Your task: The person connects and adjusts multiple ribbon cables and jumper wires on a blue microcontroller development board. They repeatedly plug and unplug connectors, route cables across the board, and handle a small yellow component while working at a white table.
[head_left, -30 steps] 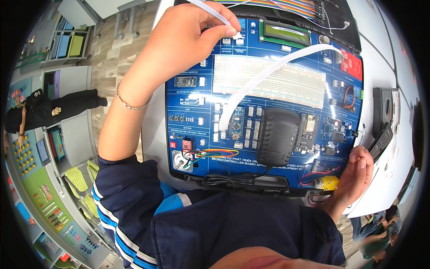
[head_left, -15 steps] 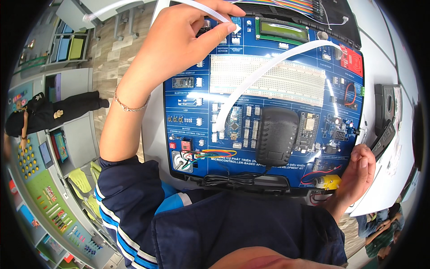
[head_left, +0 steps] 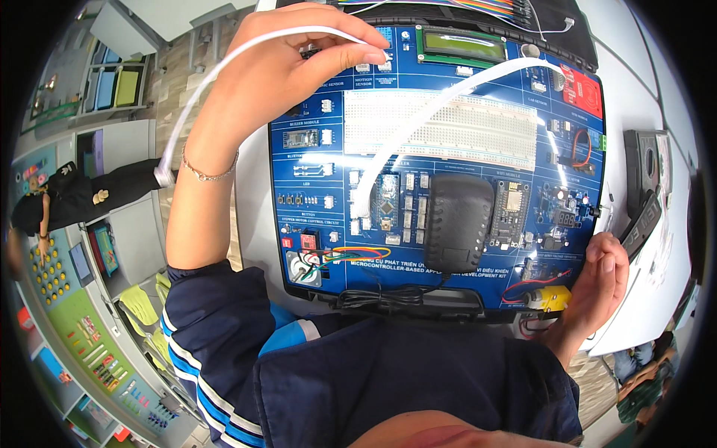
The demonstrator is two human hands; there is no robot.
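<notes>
My left hand (head_left: 310, 63) pinches the plug end of a white ribbon cable (head_left: 224, 63) between thumb and fingertips. The plug is at a small white socket near the top of a blue microcontroller trainer board (head_left: 381, 287); I cannot tell whether it is seated. The cable's other end dangles by my left forearm. A second white ribbon cable (head_left: 418, 123) arches from the controller sockets to a red module (head_left: 581, 91) at the upper right. My right hand (head_left: 600, 284) rests by the board's right edge, beside a yellow motor (head_left: 551, 299), its fingers curled together and nothing visible in them.
A white breadboard (head_left: 441, 128), a green-framed display (head_left: 461, 48) and a black power adapter (head_left: 458, 224) are on the board. Coloured jumper wires (head_left: 441, 9) lie beyond it. A dark multimeter (head_left: 646, 175) stands at right. Another person (head_left: 97, 190) is at far left.
The loose end of the cable in my left hand has swung down toward my forearm. The plug has moved slightly toward the socket. My right hand stays by the board's edge.
</notes>
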